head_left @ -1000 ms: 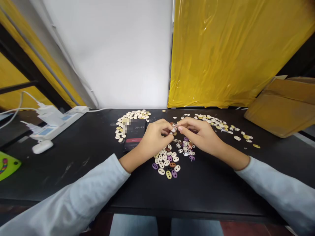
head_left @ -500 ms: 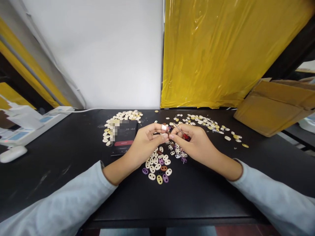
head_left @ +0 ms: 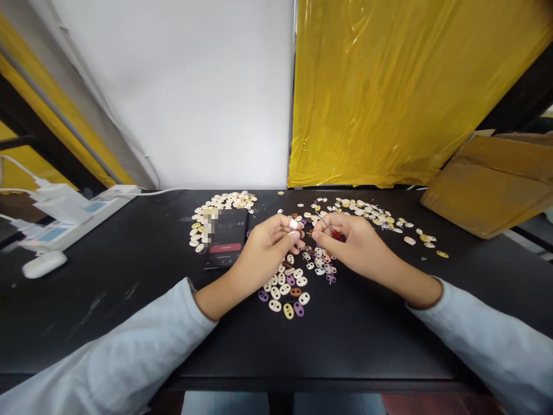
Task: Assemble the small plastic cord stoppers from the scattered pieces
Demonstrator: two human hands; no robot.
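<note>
My left hand (head_left: 270,245) pinches a small white oval bead (head_left: 294,224) between thumb and fingertips above the black table (head_left: 129,300). A finger's width to its right, my right hand (head_left: 352,245) is closed around a thin metal pick with a red handle (head_left: 332,229), its tip pointing up and left toward the bead. Under and between the hands lies a pile of white, purple, brown and yellow two-hole beads (head_left: 288,288).
A phone (head_left: 228,238) showing a timer lies left of my hands, beside a heap of cream beads (head_left: 220,204). More beads (head_left: 380,222) are scattered at the back right. A cardboard box (head_left: 492,184) sits far right; a power strip (head_left: 73,216) and white mouse (head_left: 43,264) at left.
My hands have drawn slightly apart; half a second ago their fingertips met over the bead. The red-handled pick came into sight in my right hand. The view shifted sideways.
</note>
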